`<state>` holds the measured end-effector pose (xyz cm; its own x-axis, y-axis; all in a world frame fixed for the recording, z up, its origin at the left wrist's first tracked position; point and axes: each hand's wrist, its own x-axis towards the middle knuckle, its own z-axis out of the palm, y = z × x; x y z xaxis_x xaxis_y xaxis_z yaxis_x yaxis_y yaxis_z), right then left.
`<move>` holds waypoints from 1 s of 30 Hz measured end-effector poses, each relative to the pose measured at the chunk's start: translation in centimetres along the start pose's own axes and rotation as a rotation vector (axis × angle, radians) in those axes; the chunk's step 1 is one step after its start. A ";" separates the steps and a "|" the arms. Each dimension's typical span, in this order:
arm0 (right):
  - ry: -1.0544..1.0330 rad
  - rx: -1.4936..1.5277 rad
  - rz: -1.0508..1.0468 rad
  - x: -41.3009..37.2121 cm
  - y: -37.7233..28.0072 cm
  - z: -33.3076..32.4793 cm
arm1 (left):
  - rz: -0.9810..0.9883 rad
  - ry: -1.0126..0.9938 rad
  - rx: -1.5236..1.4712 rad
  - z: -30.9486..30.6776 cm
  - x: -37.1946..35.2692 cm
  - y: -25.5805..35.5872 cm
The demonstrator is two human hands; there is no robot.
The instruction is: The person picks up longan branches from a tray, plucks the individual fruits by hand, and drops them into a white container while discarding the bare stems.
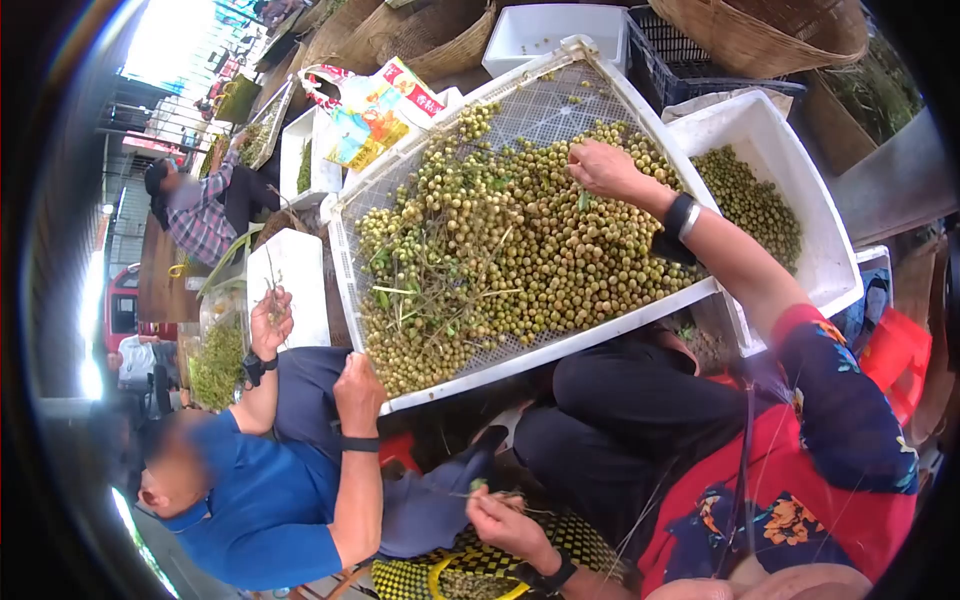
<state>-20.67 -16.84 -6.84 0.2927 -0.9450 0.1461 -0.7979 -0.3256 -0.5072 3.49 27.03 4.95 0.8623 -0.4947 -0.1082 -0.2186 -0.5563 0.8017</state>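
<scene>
A large white mesh-bottomed tray (545, 355) is heaped with small round greenish-brown longans (560, 230), with bare stems and twigs (430, 290) among them on the left. My right hand (605, 170), wearing a band at the wrist, is over the fruit near the tray's right side. Its fingers are curled together, and whatever they hold is hidden. Low in the view, my left hand (505, 525) is closed on a thin twig (478, 490) with a bit of green at its end. Under it stands a yellow-and-black woven basket (450, 575) with stems in it.
A white foam box (830, 230) of loose longans adjoins the tray's right. A co-worker in blue (260, 500) sits at left, a twig in one raised hand (270, 320). Wicker baskets (765, 35), a black crate (670, 75) and a printed bag (385, 110) stand behind.
</scene>
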 end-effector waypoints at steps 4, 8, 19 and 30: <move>0.044 -0.146 -0.069 0.5 0.2 4.0 | 0.260 -0.086 0.608 -2.3 -2.6 -9.1; -0.096 0.128 0.011 0.4 0.9 3.2 | 0.191 -0.099 0.455 -3.4 -2.4 -7.4; -0.421 1.531 0.250 -5.0 -1.0 -4.9 | 0.278 -0.568 -0.413 7.4 1.9 11.6; -0.574 1.343 0.118 -11.4 -5.1 -3.6 | -0.177 -0.955 -0.658 24.6 6.3 8.7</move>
<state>-21.84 -4.55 -2.82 0.6832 -0.7168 -0.1395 0.1545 0.3286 -0.9317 -4.22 2.58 -3.20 0.1034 -0.9010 -0.4213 0.3896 -0.3531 0.8506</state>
